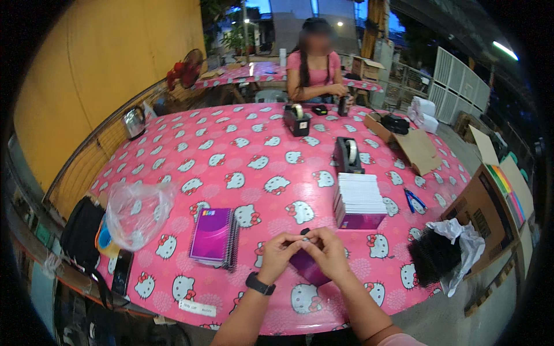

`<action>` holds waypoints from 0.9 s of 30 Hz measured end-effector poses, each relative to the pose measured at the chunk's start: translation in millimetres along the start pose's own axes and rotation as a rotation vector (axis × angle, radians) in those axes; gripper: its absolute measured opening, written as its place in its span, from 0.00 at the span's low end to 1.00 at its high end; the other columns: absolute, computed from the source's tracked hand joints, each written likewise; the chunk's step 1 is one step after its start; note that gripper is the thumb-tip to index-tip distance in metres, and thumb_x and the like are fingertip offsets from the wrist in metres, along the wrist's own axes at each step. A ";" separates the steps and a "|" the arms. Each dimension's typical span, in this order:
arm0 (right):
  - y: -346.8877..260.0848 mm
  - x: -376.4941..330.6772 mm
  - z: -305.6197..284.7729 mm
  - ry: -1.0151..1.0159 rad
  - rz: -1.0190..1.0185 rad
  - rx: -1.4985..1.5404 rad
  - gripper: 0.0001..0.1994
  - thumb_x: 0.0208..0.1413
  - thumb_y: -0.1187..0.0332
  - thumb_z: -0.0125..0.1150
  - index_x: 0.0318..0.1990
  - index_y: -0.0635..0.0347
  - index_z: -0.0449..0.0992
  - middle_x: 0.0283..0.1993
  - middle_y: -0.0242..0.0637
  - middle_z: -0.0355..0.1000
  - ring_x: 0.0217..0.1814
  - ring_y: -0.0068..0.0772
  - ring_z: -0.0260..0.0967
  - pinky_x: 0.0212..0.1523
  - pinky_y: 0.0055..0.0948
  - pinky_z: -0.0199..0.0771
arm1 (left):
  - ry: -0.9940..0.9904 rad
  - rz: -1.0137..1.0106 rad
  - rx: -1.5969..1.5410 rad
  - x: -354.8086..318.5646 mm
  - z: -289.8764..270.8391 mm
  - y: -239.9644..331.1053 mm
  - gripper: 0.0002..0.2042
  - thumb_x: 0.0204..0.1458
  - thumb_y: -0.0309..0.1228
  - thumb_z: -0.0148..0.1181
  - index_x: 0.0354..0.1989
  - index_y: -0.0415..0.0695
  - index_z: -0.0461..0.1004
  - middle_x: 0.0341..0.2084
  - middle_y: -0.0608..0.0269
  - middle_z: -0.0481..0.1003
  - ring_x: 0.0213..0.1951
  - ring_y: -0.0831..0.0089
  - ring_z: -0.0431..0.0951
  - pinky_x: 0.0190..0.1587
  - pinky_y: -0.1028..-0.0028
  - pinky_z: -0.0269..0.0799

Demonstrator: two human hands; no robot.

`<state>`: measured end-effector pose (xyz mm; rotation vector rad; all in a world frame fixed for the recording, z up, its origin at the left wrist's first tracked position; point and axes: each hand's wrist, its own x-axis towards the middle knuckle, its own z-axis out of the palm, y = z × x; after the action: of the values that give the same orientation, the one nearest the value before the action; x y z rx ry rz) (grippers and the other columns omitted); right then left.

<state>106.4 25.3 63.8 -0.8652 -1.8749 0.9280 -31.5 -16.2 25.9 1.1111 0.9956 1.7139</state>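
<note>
My left hand [281, 254] and my right hand [326, 249] meet at the near middle of the table, thumbs and forefingers pinched together. They grip the upper end of a purple-covered notebook [310, 270], which lies mostly beneath my right hand. A small black piece [304, 232] pokes out just beyond the fingertips; the exact point of the pinch is hidden. Left of my hands lies a small stack of purple notebooks [212, 235] bound with black spiral coils. Ahead and to the right stands a thick stack of white-paged pads [359, 199], with purple showing at its near side.
Black tape dispensers [348, 154] [297, 121] stand further back. On the right are blue pliers [414, 200], a heap of black coils [434, 257] and a cardboard box [487, 216]. A plastic bag [140, 213] and phone [122, 272] lie left. Across the table a person [315, 69] handles a dark object.
</note>
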 end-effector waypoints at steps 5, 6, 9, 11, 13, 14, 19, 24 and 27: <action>-1.3 0.3 -2.0 -0.018 -0.063 -0.062 0.12 0.48 0.66 0.62 0.32 0.65 0.69 0.29 0.42 0.66 0.32 0.41 0.65 0.32 0.33 0.65 | 0.020 0.012 0.048 -3.5 2.1 -6.4 0.06 0.52 0.22 0.57 0.37 0.36 0.74 0.33 0.63 0.75 0.35 0.80 0.73 0.39 0.81 0.69; -2.1 1.8 -3.4 -0.008 -0.067 -0.081 0.13 0.48 0.63 0.62 0.29 0.64 0.68 0.28 0.43 0.66 0.32 0.43 0.64 0.33 0.36 0.64 | 0.018 0.019 0.033 -3.2 3.0 -6.3 0.06 0.52 0.23 0.57 0.38 0.36 0.74 0.33 0.62 0.75 0.36 0.80 0.73 0.41 0.80 0.69; -3.6 1.9 -4.2 -0.012 -0.071 -0.099 0.13 0.48 0.63 0.62 0.28 0.64 0.68 0.27 0.43 0.65 0.31 0.43 0.64 0.32 0.36 0.64 | 0.019 0.045 0.065 -5.9 3.2 -7.7 0.07 0.52 0.23 0.57 0.38 0.36 0.74 0.34 0.62 0.75 0.37 0.79 0.73 0.42 0.80 0.68; -2.8 2.9 -6.4 -0.034 -0.042 -0.112 0.12 0.49 0.65 0.60 0.28 0.64 0.68 0.27 0.44 0.66 0.31 0.45 0.64 0.32 0.38 0.64 | 0.011 0.041 0.089 -6.6 3.0 -7.8 0.07 0.52 0.23 0.57 0.38 0.36 0.73 0.33 0.62 0.75 0.37 0.79 0.73 0.42 0.80 0.68; 0.9 2.7 -5.7 -0.032 -0.052 -0.120 0.10 0.50 0.66 0.58 0.28 0.65 0.68 0.27 0.45 0.66 0.32 0.48 0.65 0.32 0.39 0.64 | 0.000 0.011 0.094 -6.1 4.5 -6.2 0.07 0.52 0.23 0.57 0.38 0.36 0.72 0.33 0.63 0.74 0.37 0.79 0.73 0.42 0.79 0.68; 4.7 1.7 1.0 -0.032 -0.081 -0.115 0.09 0.50 0.67 0.57 0.28 0.65 0.68 0.28 0.46 0.67 0.32 0.49 0.65 0.33 0.40 0.64 | -0.001 0.024 0.085 -9.2 0.7 -3.6 0.07 0.52 0.23 0.57 0.39 0.36 0.72 0.34 0.63 0.74 0.37 0.79 0.73 0.42 0.79 0.68; 7.7 -1.4 -4.2 -0.005 -0.198 -0.171 0.09 0.52 0.68 0.54 0.34 0.66 0.70 0.31 0.49 0.68 0.37 0.52 0.65 0.38 0.41 0.65 | -0.043 0.043 0.040 -1.9 7.4 -1.6 0.09 0.52 0.22 0.56 0.41 0.37 0.70 0.34 0.65 0.73 0.37 0.81 0.72 0.42 0.80 0.68; 2.9 -20.1 -28.4 0.075 -0.160 -0.029 0.13 0.53 0.63 0.56 0.42 0.62 0.71 0.38 0.44 0.69 0.41 0.41 0.66 0.43 0.34 0.66 | 0.102 0.184 0.278 -21.2 4.8 29.0 0.10 0.55 0.28 0.54 0.43 0.39 0.71 0.34 0.67 0.72 0.37 0.81 0.70 0.41 0.80 0.65; 37.5 -44.6 -54.6 0.217 -0.076 -0.050 0.13 0.53 0.64 0.57 0.42 0.62 0.71 0.40 0.43 0.69 0.42 0.40 0.66 0.44 0.33 0.66 | 0.378 0.392 0.487 -32.9 -16.7 66.6 0.12 0.58 0.34 0.50 0.44 0.40 0.71 0.39 0.66 0.70 0.39 0.80 0.68 0.42 0.78 0.64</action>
<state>180.6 20.6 34.9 -0.8820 -1.7371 0.7133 -53.8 -71.6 73.1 1.3857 1.5735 2.1108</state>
